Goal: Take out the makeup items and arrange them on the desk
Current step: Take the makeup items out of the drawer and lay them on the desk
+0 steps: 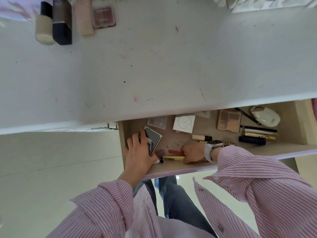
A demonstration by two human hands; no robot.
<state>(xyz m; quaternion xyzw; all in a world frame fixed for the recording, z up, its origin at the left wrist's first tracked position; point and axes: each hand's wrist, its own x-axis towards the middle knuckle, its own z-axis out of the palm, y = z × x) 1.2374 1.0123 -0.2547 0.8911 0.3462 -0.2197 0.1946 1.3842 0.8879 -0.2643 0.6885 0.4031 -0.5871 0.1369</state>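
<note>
An open wooden drawer under the white desk holds makeup. My left hand grips a dark square compact at the drawer's left end. My right hand, a watch on its wrist, curls its fingers round a red stick and a yellow tube. Further right in the drawer lie a beige eyeshadow palette, a white card, a pale palette, a small concealer tube, a white case and several dark pens and tubes.
On the desk's far left stand a foundation bottle, a dark box, a pink tube and a blush palette. White patterned fabric lies at the far right. Pale floor and my legs are below the drawer.
</note>
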